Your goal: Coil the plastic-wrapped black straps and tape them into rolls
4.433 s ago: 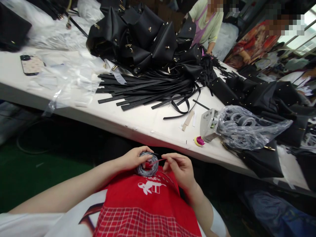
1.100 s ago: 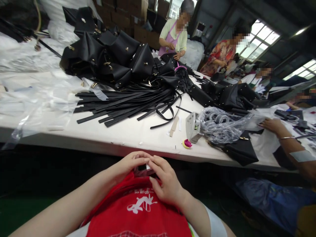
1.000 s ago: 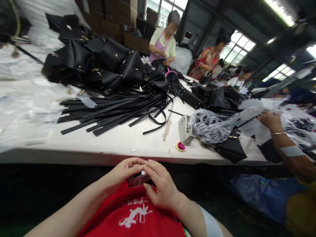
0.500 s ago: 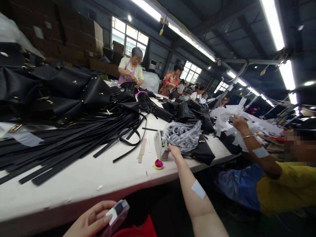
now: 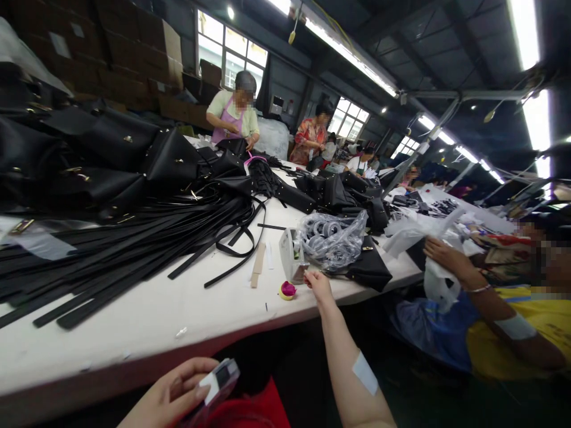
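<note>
My left hand (image 5: 176, 395) is low at the table's near edge, fingers closed around a small flat packet (image 5: 218, 381) with a clear wrap, a white label and a dark patch. My right hand (image 5: 317, 283) is stretched out over the white table (image 5: 147, 321). Its fingertips are pinched at the base of a white tape dispenser (image 5: 289, 255). A small yellow and pink round thing (image 5: 288, 289) lies just left of that hand. A clear bag of coiled rings (image 5: 334, 235) sits behind the dispenser.
A fan of black straps (image 5: 111, 249) covers the table's left half, with black bags (image 5: 111, 154) piled behind. A person in yellow (image 5: 513, 321) sits at my right handling white plastic. Other people work at the far end.
My view has swung up from my lap. My right hand left the packet and reached out to the tape dispenser. My left hand kept the packet.
</note>
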`<state>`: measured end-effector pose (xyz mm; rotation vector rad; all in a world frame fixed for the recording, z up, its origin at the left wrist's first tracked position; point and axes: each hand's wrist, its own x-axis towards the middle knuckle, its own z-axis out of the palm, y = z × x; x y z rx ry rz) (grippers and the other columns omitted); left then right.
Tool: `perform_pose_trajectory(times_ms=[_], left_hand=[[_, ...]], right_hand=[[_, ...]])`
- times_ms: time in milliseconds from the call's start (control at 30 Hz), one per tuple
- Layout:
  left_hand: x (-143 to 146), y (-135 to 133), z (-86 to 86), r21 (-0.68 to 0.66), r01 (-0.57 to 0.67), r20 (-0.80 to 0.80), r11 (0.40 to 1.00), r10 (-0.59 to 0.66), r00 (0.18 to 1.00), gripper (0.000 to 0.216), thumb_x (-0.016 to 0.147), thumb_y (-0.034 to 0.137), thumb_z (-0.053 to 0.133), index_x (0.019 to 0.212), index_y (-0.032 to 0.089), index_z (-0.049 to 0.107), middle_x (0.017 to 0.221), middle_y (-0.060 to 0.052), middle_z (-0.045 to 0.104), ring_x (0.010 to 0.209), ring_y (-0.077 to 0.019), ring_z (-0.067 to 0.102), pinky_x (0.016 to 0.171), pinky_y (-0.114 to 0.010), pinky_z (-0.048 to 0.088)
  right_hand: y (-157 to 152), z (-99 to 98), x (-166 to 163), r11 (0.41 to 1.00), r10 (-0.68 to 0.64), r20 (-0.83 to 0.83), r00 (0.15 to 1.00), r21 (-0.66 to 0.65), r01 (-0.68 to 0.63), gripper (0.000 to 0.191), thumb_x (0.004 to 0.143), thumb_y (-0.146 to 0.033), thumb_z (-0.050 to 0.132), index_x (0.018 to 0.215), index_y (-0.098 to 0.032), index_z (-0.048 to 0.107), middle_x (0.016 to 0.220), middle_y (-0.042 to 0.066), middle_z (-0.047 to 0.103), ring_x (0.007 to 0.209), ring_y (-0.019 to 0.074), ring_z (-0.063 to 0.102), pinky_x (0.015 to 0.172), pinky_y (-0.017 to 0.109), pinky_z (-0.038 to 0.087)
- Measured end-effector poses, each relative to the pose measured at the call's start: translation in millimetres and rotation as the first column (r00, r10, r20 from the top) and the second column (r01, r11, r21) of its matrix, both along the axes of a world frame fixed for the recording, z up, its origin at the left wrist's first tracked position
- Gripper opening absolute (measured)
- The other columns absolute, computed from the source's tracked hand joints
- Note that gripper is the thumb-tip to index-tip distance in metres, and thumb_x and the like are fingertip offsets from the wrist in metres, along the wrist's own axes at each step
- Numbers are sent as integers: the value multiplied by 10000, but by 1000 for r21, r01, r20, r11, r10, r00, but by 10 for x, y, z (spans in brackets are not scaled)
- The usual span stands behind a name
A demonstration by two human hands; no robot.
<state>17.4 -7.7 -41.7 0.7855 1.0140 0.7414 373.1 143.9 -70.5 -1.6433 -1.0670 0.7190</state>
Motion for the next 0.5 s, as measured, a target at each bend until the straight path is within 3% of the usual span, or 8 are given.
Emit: perform_pose_trajectory(times_ms=[300, 400, 500], left_hand=[[-11, 53, 205, 116, 74, 1, 990, -75, 997, 464, 711, 438, 769, 1059, 165, 630, 919, -71, 714, 772, -179, 619, 669, -266, 483], [30, 44, 255, 141, -9, -11, 990, 11, 1000, 464, 737, 421, 745, 1086, 159, 588, 903, -57, 704, 730, -148, 602, 670, -258, 478], [116, 52, 267, 173, -116, -44, 978, 125, 991, 483, 730, 419, 735, 1086, 141, 564, 938, -77, 706, 739, -150, 610, 695, -272, 488]], right_hand=[[-84, 106, 12, 997, -57, -30, 998, -50, 55, 381, 552, -513, 708, 555, -152, 587, 489, 14, 579, 437, 110, 451, 471, 245, 347], [-299, 225, -226, 999, -8, -50, 999, -50, 5, 374, 611, -511, 685, 624, -145, 608, 517, 5, 584, 435, 93, 423, 464, 236, 336], [-656, 385, -699, 984, 161, -113, 981, -58, -168, 360, 672, -496, 683, 738, -144, 650, 581, 5, 615, 467, 89, 462, 478, 220, 372]])
